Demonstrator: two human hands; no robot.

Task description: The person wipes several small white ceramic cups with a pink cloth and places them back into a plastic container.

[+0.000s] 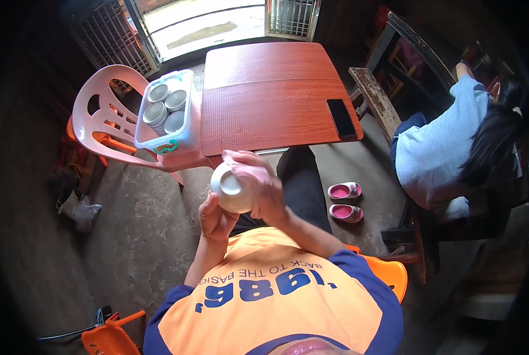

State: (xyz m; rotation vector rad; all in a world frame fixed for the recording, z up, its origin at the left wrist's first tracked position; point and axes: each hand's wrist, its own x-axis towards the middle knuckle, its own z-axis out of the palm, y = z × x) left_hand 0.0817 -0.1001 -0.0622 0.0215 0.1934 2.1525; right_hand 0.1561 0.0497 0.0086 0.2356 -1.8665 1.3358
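A white bowl (231, 188) is held above my lap with its footed underside towards the camera. My left hand (216, 217) grips its lower left rim. My right hand (266, 188) lies against its right side with a pink cloth (252, 167), slightly blurred, between the fingers and the bowl. Ahead and to the left, a clear plastic box (188, 128) with green latches holds several stacks of similar bowls (154, 113). That box rests on the seat of a pink plastic chair (100, 120).
A wood-grain folding table (264, 106) stands in front, with a black phone (341, 118) near its right edge. Pink-and-white slippers (345, 191) lie on the concrete floor. At right, another person (441, 137) sits by a worn wooden bench (375, 97). Orange chairs (109, 339) stand nearby.
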